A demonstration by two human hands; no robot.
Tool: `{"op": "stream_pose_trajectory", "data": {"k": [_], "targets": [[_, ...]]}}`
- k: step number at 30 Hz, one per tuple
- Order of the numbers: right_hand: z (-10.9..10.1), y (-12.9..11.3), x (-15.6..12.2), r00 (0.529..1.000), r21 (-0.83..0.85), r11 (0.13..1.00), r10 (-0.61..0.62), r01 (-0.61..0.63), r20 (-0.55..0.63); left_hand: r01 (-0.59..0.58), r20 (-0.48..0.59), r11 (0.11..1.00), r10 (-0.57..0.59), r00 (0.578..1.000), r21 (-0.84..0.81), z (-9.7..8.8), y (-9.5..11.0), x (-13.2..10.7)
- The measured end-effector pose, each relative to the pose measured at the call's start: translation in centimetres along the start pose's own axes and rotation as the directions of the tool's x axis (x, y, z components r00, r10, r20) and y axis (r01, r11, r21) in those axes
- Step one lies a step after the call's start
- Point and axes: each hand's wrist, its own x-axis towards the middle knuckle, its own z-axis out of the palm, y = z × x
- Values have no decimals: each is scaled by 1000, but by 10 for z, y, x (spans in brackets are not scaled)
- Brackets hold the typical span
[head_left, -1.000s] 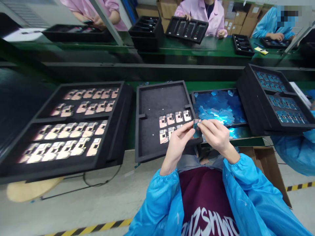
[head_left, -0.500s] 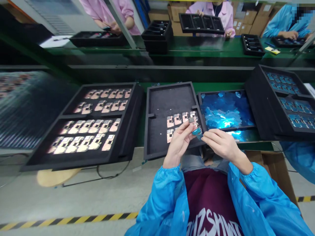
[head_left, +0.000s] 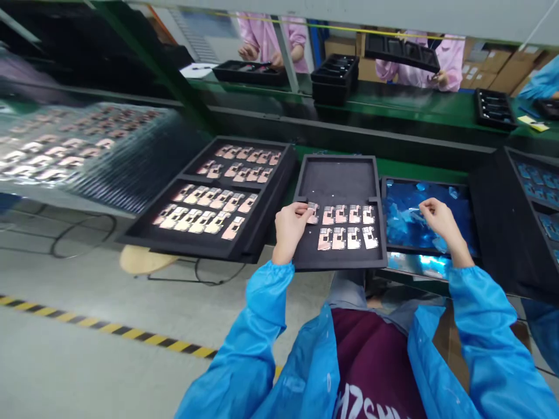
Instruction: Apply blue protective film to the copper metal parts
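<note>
1. Green conveyor surface [head_left: 393,107] is seen across the far side. The people in pink coats [head_left: 266,41] behind it are cut off by the top edge.
2. At the far left, a sheet of copper parts [head_left: 65,145] is blurred and cannot be made out clearly. At the right, a dark tray [head_left: 537,192] is cut off by the frame edge.
3. A middle tray [head_left: 338,174] is set between a full tray [head_left: 218,192] on the left and a tray of blue films [head_left: 419,215] on the right.
4. A copper plate [head_left: 312,212] is pinched at the fingertips of the left hand [head_left: 290,227]. It is held at the left end of the far row in the middle tray, just beside the next plate.
5. The right hand [head_left: 439,218] is held over the blue films, well apart from the copper plate. Its fingers are curled narrowly, and whether a film is gripped cannot be told.
6. Both forearms, in blue sleeves [head_left: 476,314], are stretched forward and spread apart, with the palms turned down.
</note>
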Motion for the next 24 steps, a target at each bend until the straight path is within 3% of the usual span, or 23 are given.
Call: {"op": "stream_pose_trajectory", "data": {"k": [3,7,11,14,18,24], "targets": [[-4,11,31,994,-226,973,67,-44,92,-24,36,994,20,999,110,3,2,5],[-9,4,44,999,-404,915,35,-26,15,-47,50,988,40,998,148,1,0,7],[-17,-21,67,997,-611,789,-81,59,-9,-54,118,986,36,992,155,-5,-4,9],[-16,-50,110,990,-554,822,-140,133,29,-103,160,965,65,985,241,-5,-6,7],[18,-86,189,965,-345,903,-212,255,156,-147,138,949,112,984,278,-8,-9,-1],[110,-116,285,937,-249,927,-207,279,280,-170,32,961,167,985,220,-20,-23,-5]]}}
